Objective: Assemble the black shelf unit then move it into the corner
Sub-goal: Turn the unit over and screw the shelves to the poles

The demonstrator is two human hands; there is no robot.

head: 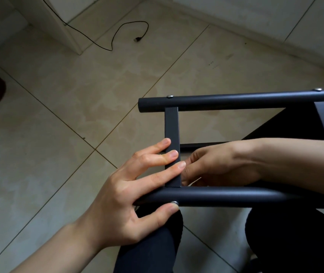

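Shelf frame (236,196) between both hands (129,196)

No text, label, brand, number or sign can be read anywhere in this view, neither on the black shelf frame (236,100) nor on the floor tiles (58,134).

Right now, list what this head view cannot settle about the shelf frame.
- Right hand fingertips: hidden behind the flat crossbar; what they hold is unclear.
- Screw in the near tube: partly covered by the left hand thumb.
- Frame's right end: cut off by the picture edge.
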